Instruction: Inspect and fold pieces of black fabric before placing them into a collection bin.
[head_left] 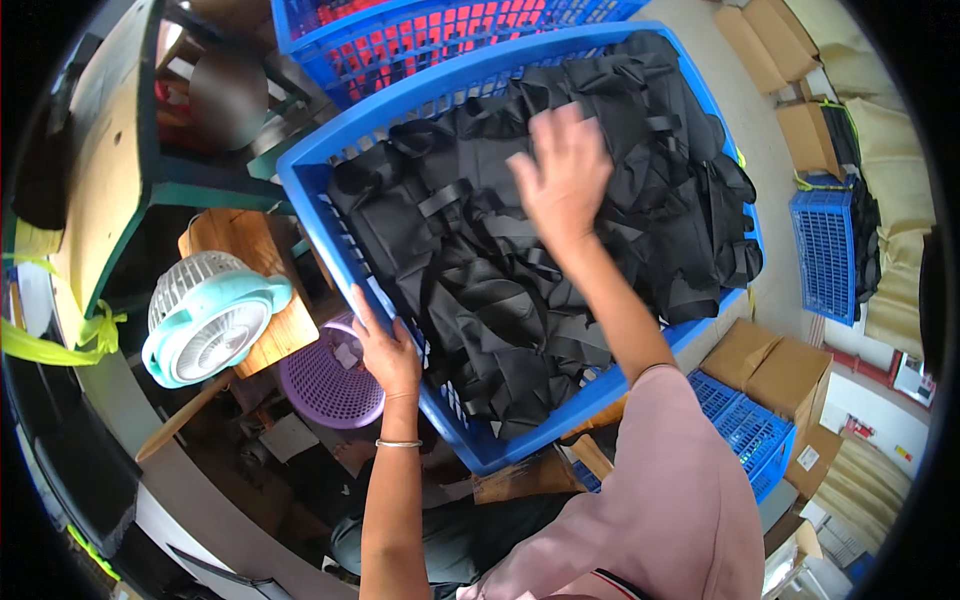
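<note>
Our left hand point(388, 350) rests on the left rim of the blue plastic crate point(545, 430), probably steadying it; how tightly its fingers grip, we cannot tell. Our right hand point(568, 175), blurred, spreads empty fingers above black strapped fabric pieces point(510, 300) heaped inside; contact unclear.

On my feed I see a large, rectangular, blue plastic basket point(485, 455) with slotted walls, lying slantwise across the view, and inside it rumpled black fabric pieces point(515, 345) with straps and loops, heaped overlapping from end to end.
</note>
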